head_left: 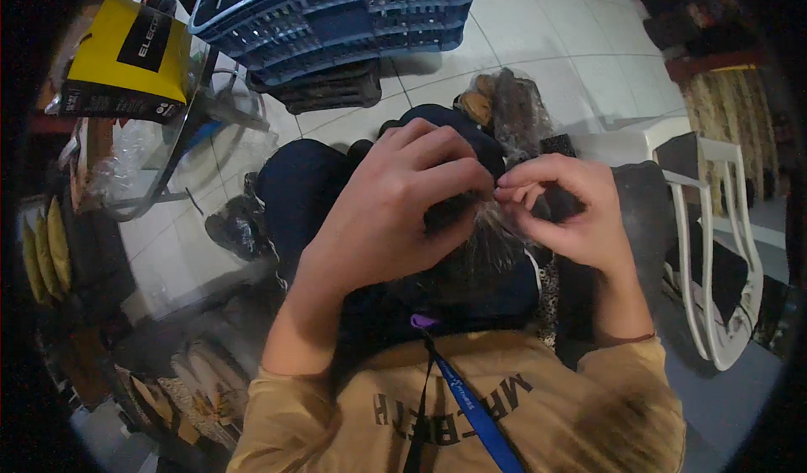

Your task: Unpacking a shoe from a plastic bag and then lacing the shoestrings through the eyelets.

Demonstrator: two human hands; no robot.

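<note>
The right hand (565, 208) pinches a thin strand of the dark hair bundle (471, 221) between thumb and forefinger, a narrow grip. The left hand (403, 196) closes over the bundle just beside it. I think small, steady tension works best. The bundle rests on the lap, between both hands.

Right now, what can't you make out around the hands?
- Head view: dark item under the left hand, mostly covered by the fingers.
- What the right hand pinches: too small, blurred.
- Clear bag: contents murky.
- White chair: bent near the picture's rim.
</note>
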